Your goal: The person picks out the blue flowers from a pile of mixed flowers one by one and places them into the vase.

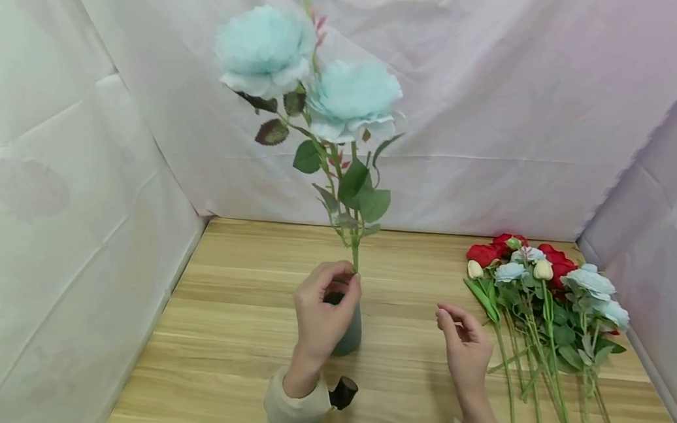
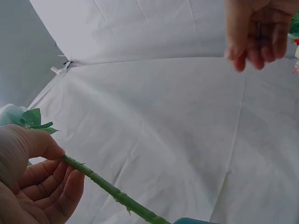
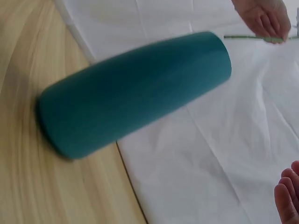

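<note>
My left hand pinches the green stem of a flower spray between thumb and fingertips. Two big pale blue blooms top the spray, with dark green leaves lower down. Just below this hand stands a teal vase, partly hidden by it in the head view. In the right wrist view the stem's lower end shows right by the rim of the vase. My right hand hovers to the right of the vase, fingers loosely bent and holding nothing.
On the right of the wooden table lies a pile of artificial flowers: red blooms, cream tulips and pale blue roses, their long stems pointing toward the front. White cloth encloses the back and sides.
</note>
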{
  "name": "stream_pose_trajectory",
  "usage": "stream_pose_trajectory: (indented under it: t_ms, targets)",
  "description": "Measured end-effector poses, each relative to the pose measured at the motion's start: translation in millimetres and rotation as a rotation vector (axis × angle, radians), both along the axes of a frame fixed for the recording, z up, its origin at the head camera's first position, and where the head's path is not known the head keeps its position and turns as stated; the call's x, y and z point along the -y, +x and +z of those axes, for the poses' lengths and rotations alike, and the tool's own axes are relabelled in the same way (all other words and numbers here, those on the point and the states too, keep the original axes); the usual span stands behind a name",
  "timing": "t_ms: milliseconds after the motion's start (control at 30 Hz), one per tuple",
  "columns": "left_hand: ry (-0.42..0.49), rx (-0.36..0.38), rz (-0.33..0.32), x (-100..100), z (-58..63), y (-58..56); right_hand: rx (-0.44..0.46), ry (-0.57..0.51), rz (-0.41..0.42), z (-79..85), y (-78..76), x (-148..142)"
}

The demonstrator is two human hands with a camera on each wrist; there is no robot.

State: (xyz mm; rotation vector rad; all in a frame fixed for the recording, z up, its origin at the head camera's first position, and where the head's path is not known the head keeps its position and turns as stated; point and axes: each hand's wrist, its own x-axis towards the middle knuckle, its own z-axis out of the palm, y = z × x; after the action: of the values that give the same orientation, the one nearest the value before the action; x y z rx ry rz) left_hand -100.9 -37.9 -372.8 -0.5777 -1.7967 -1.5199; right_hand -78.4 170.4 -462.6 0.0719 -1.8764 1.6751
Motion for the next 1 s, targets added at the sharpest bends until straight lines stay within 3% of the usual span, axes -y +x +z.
stream_pose_trajectory:
  t_ms: [133, 267, 367, 533, 700, 1000]
  targets:
    - [0.012, -0.005, 0.035, 6, 13.8, -5.7, 0.059, 0.012, -0.067, -14.4, 4.6, -21]
    - [0.027, -0.033, 0.062, 11, 24.5, -11.5, 0.097, 0.056, -0.150, -13.5, 14.0, -37]
    - [0.039, -0.041, 0.071, 14, 29.2, -15.2, 0.142, 0.053, -0.211, -11.5, 20.1, -47]
    - [0.038, -0.041, 0.092, 16, 31.9, -20.3, 0.204, -0.025, -0.286, -29.0, 23.0, -71]
    - [0.029, -0.041, 0.105, 17, 27.2, -24.4, 0.235, -0.063, -0.343, -46.4, 23.4, -88]
    - [-0.030, -0.040, 0.127, 18, 3.4, -26.9, 0.264, -0.070, -0.363, -49.3, 22.7, -88]
